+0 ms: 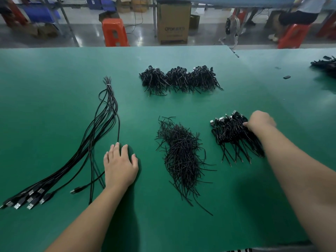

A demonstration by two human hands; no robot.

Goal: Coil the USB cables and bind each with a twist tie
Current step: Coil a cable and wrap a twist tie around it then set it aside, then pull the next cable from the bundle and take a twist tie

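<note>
Flat and ungripping, the left hand (119,165) presses one loose USB cable (118,124) beside the near-left bundle, while the right hand (259,121) grasps the coiled-cable pile (231,131); light, limp cable is probably best pinched near its plug.

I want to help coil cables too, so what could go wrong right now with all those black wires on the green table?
The loose twist ties lie in a tangled heap, so pulling one might drag out several. The right hand is on the near pile of coiled cables; a clumsy push could mix or undo them. The left hand touches one of the straight cables, and tugging it might snarl the rest.
</note>
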